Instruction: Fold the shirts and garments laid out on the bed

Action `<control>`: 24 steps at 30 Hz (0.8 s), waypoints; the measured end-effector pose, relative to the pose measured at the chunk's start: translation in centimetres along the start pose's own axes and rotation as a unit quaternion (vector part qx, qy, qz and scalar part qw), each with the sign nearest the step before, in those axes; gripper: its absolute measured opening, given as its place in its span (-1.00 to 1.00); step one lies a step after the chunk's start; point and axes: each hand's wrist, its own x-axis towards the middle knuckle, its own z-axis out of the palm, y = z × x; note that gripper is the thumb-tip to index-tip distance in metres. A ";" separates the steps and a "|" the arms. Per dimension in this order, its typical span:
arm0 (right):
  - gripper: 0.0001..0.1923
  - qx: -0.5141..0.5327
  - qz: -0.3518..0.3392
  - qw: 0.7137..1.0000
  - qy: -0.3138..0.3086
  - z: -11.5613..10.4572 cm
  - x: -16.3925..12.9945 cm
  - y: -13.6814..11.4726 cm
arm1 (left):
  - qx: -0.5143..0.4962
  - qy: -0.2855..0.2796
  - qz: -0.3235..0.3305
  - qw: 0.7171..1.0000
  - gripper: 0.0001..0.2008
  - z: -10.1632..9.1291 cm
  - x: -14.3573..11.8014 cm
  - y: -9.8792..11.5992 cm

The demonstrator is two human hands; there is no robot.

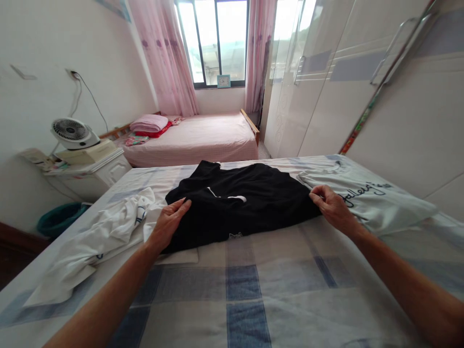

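Note:
A black garment (pixel 253 193), perhaps a T-shirt, lies spread across the bed in front of me, with a white curved mark on it and a small pale motif at its near edge. My left hand (pixel 168 220) pinches its left side between thumb and fingers. At the opposite side, my right hand (pixel 330 208) is closed on the garment's right edge. Crumpled white clothing (pixel 119 222) with blue trim rests left of my left hand. Beyond my right hand lies a pale green shirt (pixel 391 198) with dark lettering, laid fairly flat.
The bed has a blue and white checked sheet (pixel 282 285). Past it stands a second bed (pixel 210 137) with pink bedding, below a window. White wardrobes (pixel 326 96) line the right. On the left are a fan (pixel 74 133), a white cabinet (pixel 97 176) and a teal bin (pixel 60 217).

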 end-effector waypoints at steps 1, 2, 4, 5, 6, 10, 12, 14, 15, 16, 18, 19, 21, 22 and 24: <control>-0.78 -0.008 0.012 1.000 0.006 0.4 0.3 0.0 | 0.006 0.002 0.009 1.000 -0.40 -0.2 0.2 -0.4; -0.78 -0.016 0.029 0.999 0.004 0.8 0.6 0.1 | 0.051 -0.002 0.015 0.999 -0.40 -0.4 0.4 -0.9; -0.73 -0.028 0.067 0.997 -0.019 1.4 0.9 0.3 | 0.126 -0.001 -0.002 0.992 -0.40 -1.0 0.7 -1.5; -0.69 -0.035 0.085 0.995 -0.033 1.5 1.0 0.5 | 0.166 -0.005 -0.015 0.986 -0.40 -1.4 0.7 -1.7; -0.63 -0.044 0.102 0.993 -0.048 1.5 0.9 0.6 | 0.203 -0.014 -0.027 0.979 -0.39 -1.8 0.7 -1.7; -0.48 -0.064 0.094 0.987 -0.112 0.7 0.2 1.0 | 0.295 -0.065 -0.043 0.952 -0.23 -3.0 -0.2 -0.9; -0.54 -0.041 0.047 0.991 -0.122 0.2 0.0 0.9 | 0.282 -0.078 -0.030 0.956 -0.21 -3.2 -0.8 -0.5; -0.59 -0.021 0.016 0.995 -0.092 -0.2 0.0 1.0 | 0.246 -0.074 -0.014 0.966 -0.22 -3.3 -1.4 -0.2; -0.58 -0.021 0.014 0.997 -0.071 -0.3 0.1 1.1 | 0.243 -0.075 -0.013 0.967 -0.22 -3.3 -1.7 -0.1; -0.58 -0.029 0.017 0.998 -0.058 -0.3 0.2 1.3 | 0.256 -0.082 -0.018 0.963 -0.22 -3.4 -1.9 -0.1; -0.59 -0.053 0.022 0.995 -0.081 -0.4 0.5 1.8 | 0.325 -0.113 -0.030 0.939 -0.24 -3.7 -2.2 0.0; -0.60 -0.067 0.021 0.992 -0.105 -0.3 0.7 2.0 | 0.364 -0.126 -0.030 0.923 -0.25 -3.8 -2.2 0.1; -0.63 -0.092 0.015 0.987 -0.130 -0.1 1.2 2.3 | 0.417 -0.124 -0.006 0.900 -0.28 -3.9 -1.6 0.4; -0.63 -0.103 0.012 0.987 -0.124 0.1 1.4 2.3 | 0.428 -0.110 0.016 0.897 -0.31 -3.9 -1.1 0.7; -0.60 -0.119 -0.004 0.988 -0.099 0.6 1.9 2.0 | 0.426 -0.085 0.059 0.899 -0.40 -3.4 0.4 1.1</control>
